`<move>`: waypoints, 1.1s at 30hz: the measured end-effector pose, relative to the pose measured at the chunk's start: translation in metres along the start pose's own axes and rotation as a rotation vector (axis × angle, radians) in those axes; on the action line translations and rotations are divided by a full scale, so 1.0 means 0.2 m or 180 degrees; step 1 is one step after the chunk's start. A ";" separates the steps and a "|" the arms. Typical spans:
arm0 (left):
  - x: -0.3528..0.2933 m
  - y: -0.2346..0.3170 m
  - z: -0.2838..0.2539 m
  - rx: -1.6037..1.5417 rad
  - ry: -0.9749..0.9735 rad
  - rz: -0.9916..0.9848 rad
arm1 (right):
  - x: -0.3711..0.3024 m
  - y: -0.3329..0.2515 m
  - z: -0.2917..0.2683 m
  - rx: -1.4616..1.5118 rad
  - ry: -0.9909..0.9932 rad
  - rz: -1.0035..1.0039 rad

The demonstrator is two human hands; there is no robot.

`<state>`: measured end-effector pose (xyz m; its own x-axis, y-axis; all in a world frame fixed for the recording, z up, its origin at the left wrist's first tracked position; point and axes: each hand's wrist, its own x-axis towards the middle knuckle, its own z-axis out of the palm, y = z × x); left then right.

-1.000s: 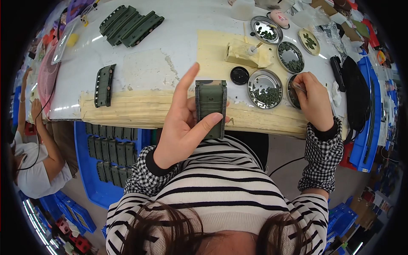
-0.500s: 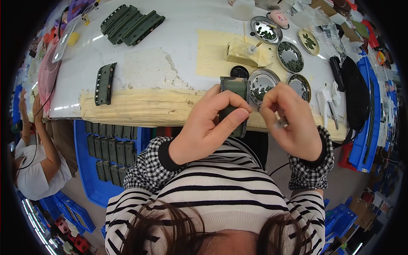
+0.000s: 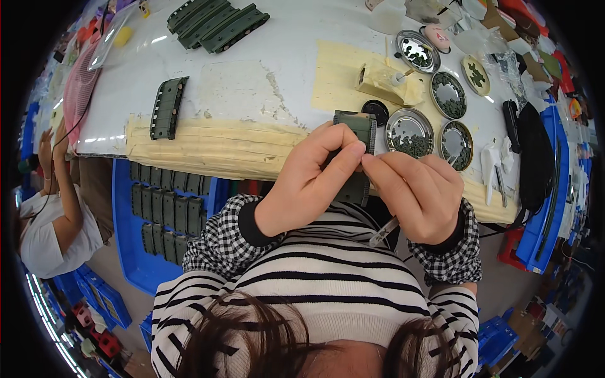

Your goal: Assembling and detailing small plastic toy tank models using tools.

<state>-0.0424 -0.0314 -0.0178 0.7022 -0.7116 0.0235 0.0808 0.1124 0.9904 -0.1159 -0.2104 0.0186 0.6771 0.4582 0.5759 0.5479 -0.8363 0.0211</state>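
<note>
My left hand [image 3: 309, 186] is closed around a dark green moulded plastic part [image 3: 357, 191], which stands upright over the table's front edge. The thumb and index finger of that hand press together near its right side. My right hand [image 3: 419, 198] is closed too, its fingertips pinched and almost meeting the left thumb at the part's ribbed edge. A clear slender tube [image 3: 384, 234] sticks out below the right palm. Whether the right fingertips also pinch some tiny piece is hidden. Just beyond the right hand lies a round metal dish [image 3: 392, 120] of small green pieces.
More dishes [image 3: 434, 101] of green pieces stand at the right, near a yellow-wrapped block [image 3: 372, 86] and a black round lid [image 3: 381, 108]. Similar green parts [image 3: 169, 108] lie at the left. A blue crate [image 3: 123, 217] below holds several more. Another person's arm [image 3: 70, 195] shows far left.
My right hand has come left and in to the green part, fingertips now beside my left thumb. The clear tube shows lower beneath the palm. The view has shifted slightly.
</note>
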 end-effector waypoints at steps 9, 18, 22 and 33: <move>-0.02 0.03 0.07 0.0028 0.0422 0.0321 | 0.06 -0.03 -0.05 0.1185 0.0592 0.1812; -0.07 0.05 0.03 0.1536 0.0335 0.0673 | 0.12 0.02 0.06 0.1403 0.0639 0.1290; -0.07 0.04 0.03 0.1848 0.0422 0.0868 | 0.12 0.01 0.06 0.1404 0.0600 0.1280; -0.08 0.05 0.02 0.2380 0.0453 0.1120 | 0.11 -0.01 0.05 0.0862 0.0246 0.0991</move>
<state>-0.0553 -0.0220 -0.0087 0.6852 -0.6211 0.3803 -0.6150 -0.2136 0.7591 -0.0978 -0.1966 0.0232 0.7976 0.1636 0.5806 0.4393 -0.8172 -0.3732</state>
